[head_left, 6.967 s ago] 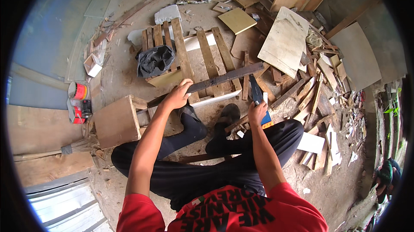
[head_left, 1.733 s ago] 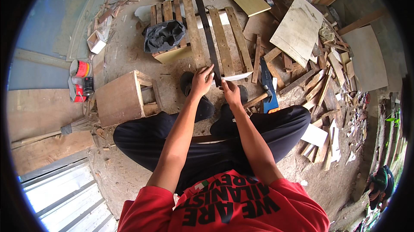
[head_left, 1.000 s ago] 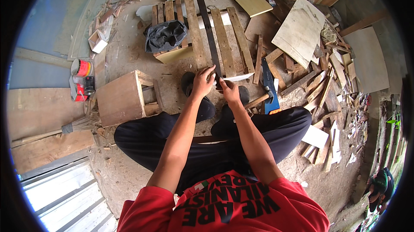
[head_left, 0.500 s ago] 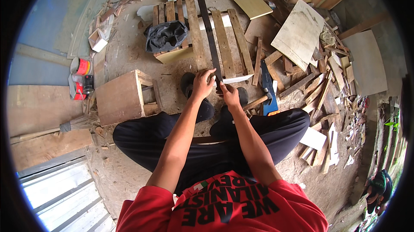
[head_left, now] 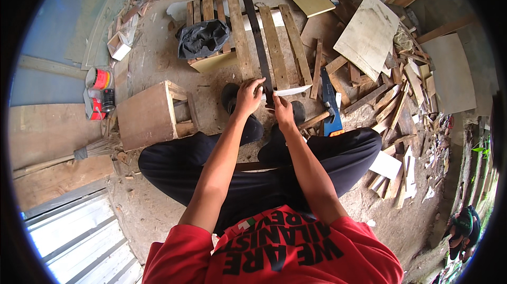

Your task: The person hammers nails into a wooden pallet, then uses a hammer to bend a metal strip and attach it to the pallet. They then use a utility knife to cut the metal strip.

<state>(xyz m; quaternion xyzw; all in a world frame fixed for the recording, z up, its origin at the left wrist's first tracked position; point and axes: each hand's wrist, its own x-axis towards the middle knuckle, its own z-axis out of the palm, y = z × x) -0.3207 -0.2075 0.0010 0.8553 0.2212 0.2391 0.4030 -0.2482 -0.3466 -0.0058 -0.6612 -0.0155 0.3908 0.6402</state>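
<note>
Dark wooden strip (head_left: 255, 33): near end grasped by both the left hand (head_left: 249, 97) and the right hand (head_left: 283, 112), remainder extending away between paler wooden slats (head_left: 273, 46). Red shirt (head_left: 285, 255) bears dark block lettering. Black plastic bag (head_left: 204, 39) to the left; hammer (head_left: 315, 119) and blue saw (head_left: 331, 105) to the right, clear of the strip.

- Floor (head_left: 153, 207): bare, grey-brown, dusty, strewn with chips.
- Left wall (head_left: 45, 80): blue-grey.
- Lower left: pale ridged panel (head_left: 84, 241), brightly lit.
- Daylight at right edge.
</note>
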